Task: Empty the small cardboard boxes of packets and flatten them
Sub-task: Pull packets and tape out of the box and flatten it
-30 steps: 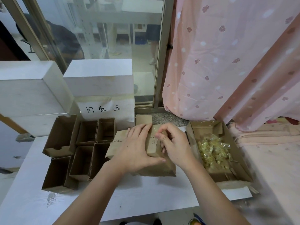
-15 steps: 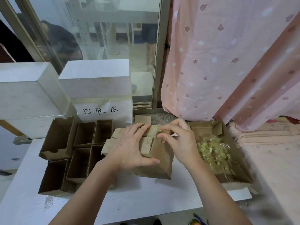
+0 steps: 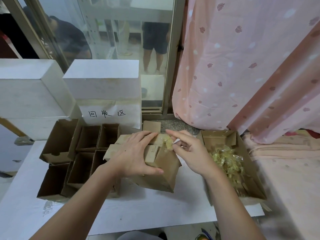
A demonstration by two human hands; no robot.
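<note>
Gripping the small cardboard box [image 3: 161, 172] from above, the left hand [image 3: 133, 155] spreads wide over its top flaps, thumb hooked down the near side, fingers stretched across the far flap. Right beside it, the right hand [image 3: 190, 153] pinches a clump of yellowish packets [image 3: 168, 143] at the box's open right-hand corner, index finger straight and pointing left over the clump, the other fingers loosely bent. Both hands work over the white table [image 3: 138, 210], the box tilted under them. Just right of the right hand sits an open tray box [image 3: 249, 174] with a heap of clear-wrapped packets [image 3: 226, 161] inside. Left of the left hand, a cluster of open empty boxes [image 3: 78, 158] stands packed side by side. Beyond the fingertips, a paper sign [image 3: 110, 115] with handwritten characters hangs on a white block [image 3: 103, 78].
</note>
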